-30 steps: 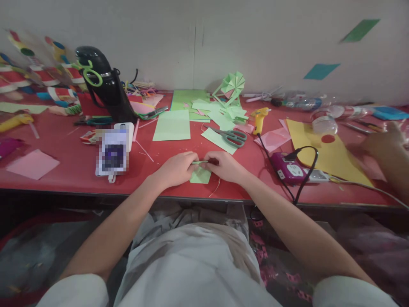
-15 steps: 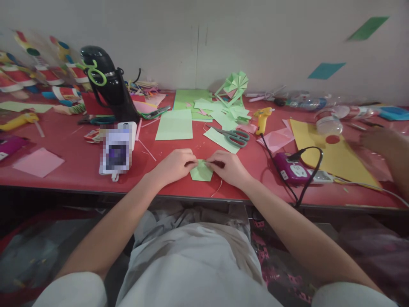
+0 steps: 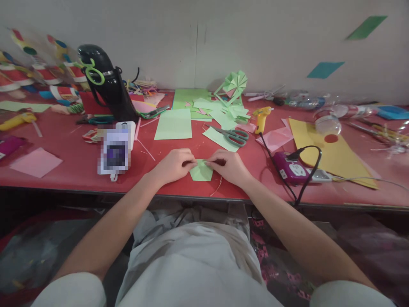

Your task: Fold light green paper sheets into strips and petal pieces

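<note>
Both forearms extend forward from the body and converge near the front edge of the red surface [image 3: 64, 170]. The left hand [image 3: 174, 164] lies knuckles up, fingers curled, its grip pinched on the left upper edge of a small folded green paper piece [image 3: 201, 171]. The right hand [image 3: 228, 165] mirrors it, its grip pinched on the right upper edge. The piece lies flat between the two grips, matte, with angled lower corners. Just beyond the right grip lie grey-handled scissors [image 3: 234, 136] on a green paper strip. Beyond the left grip lies a flat rectangular green sheet [image 3: 173, 124]. To the right of the right grip sits a purple power strip [image 3: 290, 169] with a black cable. Farthest back stands a folded green paper model [image 3: 234, 85].
</note>
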`<action>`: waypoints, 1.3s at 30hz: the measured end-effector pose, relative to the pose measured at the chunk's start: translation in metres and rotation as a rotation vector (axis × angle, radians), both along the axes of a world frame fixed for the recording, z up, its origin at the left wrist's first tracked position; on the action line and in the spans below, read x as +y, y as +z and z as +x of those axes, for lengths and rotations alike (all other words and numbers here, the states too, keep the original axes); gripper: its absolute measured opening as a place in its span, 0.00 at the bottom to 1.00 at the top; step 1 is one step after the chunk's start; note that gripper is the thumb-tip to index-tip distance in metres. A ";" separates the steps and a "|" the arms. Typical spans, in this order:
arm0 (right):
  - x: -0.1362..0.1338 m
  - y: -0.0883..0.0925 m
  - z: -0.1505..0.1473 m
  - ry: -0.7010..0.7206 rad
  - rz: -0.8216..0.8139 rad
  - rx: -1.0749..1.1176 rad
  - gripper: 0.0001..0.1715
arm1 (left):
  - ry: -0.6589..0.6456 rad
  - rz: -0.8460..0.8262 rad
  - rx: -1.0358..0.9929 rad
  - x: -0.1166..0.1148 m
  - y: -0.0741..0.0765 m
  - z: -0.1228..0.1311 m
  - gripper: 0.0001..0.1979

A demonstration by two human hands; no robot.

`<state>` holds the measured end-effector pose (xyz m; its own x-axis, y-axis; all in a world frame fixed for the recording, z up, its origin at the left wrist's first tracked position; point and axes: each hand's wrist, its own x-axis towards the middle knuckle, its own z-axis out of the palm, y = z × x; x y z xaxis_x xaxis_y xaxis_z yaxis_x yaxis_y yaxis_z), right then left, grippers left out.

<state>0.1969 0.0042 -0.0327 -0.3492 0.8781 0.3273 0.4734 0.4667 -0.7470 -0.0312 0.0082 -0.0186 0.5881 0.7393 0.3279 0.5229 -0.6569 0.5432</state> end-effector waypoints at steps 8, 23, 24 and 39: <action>0.003 -0.002 0.001 0.024 0.014 -0.013 0.05 | 0.039 -0.060 -0.059 0.000 0.000 0.001 0.05; -0.001 -0.009 0.003 0.119 0.468 -0.341 0.11 | -0.004 0.127 0.161 -0.002 -0.003 -0.004 0.12; 0.000 -0.008 0.004 0.127 0.473 -0.354 0.11 | -0.010 0.149 0.185 -0.003 -0.002 -0.005 0.13; -0.006 -0.003 0.007 0.184 0.433 -0.312 0.08 | -0.036 0.317 0.307 -0.005 -0.004 -0.006 0.11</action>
